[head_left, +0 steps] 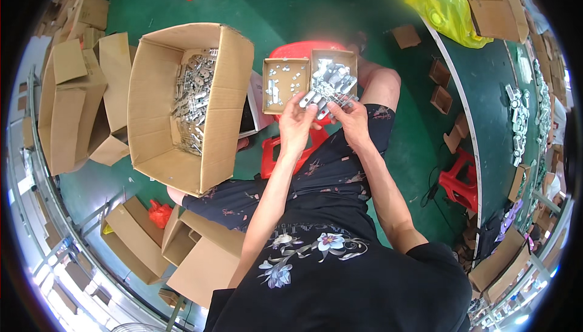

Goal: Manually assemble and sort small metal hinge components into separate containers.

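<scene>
Both my hands are closed on a bunch of silvery metal parts [311,98], flat and elongated with rounded ends, over the near edge of a small cardboard box [353,59]. My left hand [296,124] pinches the bunch from its left side, thumb on top. On the other side my right hand [352,123] grips it with the thumb and fingers. More metal parts [334,76] lie heaped in that box, just beyond my hands. Beside it on the left, a second shallow box [267,83] contains small scattered metal pieces [293,87]. Both boxes rest on a red plastic stool [303,47].
A large open carton [221,107] of metal parts stands left of my knees. Cardboard boxes [67,125] crowd the far left, others [212,265] the lower left. On the right are a long green table [495,119] with metal parts and another red stool [461,180].
</scene>
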Demonstrator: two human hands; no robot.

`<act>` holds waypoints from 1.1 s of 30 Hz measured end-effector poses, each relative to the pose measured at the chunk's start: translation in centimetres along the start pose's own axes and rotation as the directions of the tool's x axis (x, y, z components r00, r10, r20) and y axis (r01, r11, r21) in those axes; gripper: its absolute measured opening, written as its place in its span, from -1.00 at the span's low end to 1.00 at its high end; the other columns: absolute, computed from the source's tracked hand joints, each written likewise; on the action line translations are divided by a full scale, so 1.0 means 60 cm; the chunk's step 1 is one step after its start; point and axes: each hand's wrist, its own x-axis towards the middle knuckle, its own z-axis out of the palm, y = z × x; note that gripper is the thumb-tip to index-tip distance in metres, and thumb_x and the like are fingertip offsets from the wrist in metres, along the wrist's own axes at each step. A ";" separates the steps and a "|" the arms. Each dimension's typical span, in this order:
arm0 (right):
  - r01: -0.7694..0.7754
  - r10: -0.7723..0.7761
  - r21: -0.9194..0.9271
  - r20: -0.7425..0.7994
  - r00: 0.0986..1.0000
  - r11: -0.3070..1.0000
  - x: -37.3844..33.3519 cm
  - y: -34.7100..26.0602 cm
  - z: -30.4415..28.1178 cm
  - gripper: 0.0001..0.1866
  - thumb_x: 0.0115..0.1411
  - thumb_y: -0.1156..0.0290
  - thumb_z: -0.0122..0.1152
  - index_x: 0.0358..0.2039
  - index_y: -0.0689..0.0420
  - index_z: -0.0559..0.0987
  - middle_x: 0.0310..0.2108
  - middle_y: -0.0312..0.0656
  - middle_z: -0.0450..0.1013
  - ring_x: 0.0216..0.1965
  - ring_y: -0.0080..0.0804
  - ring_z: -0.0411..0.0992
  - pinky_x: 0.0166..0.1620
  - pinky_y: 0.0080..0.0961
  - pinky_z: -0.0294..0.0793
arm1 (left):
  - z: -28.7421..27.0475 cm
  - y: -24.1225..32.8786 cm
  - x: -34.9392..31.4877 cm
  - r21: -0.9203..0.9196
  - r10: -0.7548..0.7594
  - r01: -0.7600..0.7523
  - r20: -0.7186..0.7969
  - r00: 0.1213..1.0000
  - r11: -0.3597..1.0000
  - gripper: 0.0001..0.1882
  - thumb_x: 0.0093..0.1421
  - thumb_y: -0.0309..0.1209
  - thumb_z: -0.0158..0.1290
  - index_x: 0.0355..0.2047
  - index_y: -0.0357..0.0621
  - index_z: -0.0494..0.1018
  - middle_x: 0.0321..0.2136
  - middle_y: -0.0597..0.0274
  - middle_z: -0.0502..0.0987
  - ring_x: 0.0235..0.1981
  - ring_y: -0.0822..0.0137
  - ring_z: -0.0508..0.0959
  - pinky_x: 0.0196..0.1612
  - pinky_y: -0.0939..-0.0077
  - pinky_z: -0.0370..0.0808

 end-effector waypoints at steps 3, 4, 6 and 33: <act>-0.016 0.017 -0.002 0.053 0.998 1.000 0.005 -0.009 -0.003 -0.73 0.36 0.34 0.45 -0.04 0.23 0.67 -0.39 -0.35 0.60 -0.46 -0.67 0.46 -0.41 -0.64 0.43 | 0.011 -0.005 0.015 0.012 0.015 -0.015 0.049 0.999 1.000 -0.51 0.37 -0.54 0.26 0.25 -0.43 0.40 -0.08 0.05 0.68 -0.28 0.44 0.66 -0.34 0.57 0.66; -0.023 0.023 0.006 0.086 0.996 1.000 0.008 -0.011 -0.008 -0.72 0.39 0.31 0.42 -0.03 0.22 0.67 -0.38 -0.35 0.60 -0.46 -0.66 0.46 -0.41 -0.63 0.43 | 0.010 -0.007 0.018 0.015 0.014 -0.014 0.051 0.999 1.000 -0.51 0.37 -0.54 0.26 0.25 -0.43 0.40 -0.08 0.05 0.68 -0.28 0.44 0.66 -0.34 0.57 0.66; 0.014 -0.002 -0.114 0.099 0.995 0.993 0.025 -0.027 -0.031 -0.66 0.47 0.23 0.31 0.07 0.23 0.63 -0.32 -0.31 0.60 -0.38 -0.68 0.48 -0.36 -0.62 0.45 | 0.002 -0.010 0.024 0.135 -0.008 0.002 0.041 0.999 0.991 -0.52 0.38 -0.53 0.26 0.24 -0.43 0.42 -0.11 0.07 0.69 -0.31 0.47 0.65 -0.37 0.58 0.62; 0.512 -0.370 -0.729 0.369 0.853 0.453 0.208 -0.060 -0.062 -0.59 0.40 0.09 0.31 -0.30 0.26 0.68 -0.44 0.02 0.61 -0.40 0.13 0.54 -0.29 -0.10 0.51 | 0.000 -0.006 0.090 0.301 -0.063 0.061 0.000 0.998 0.952 -0.65 0.41 -0.56 0.20 0.16 -0.43 0.51 -0.20 0.09 0.71 -0.43 0.43 0.65 -0.40 0.56 0.63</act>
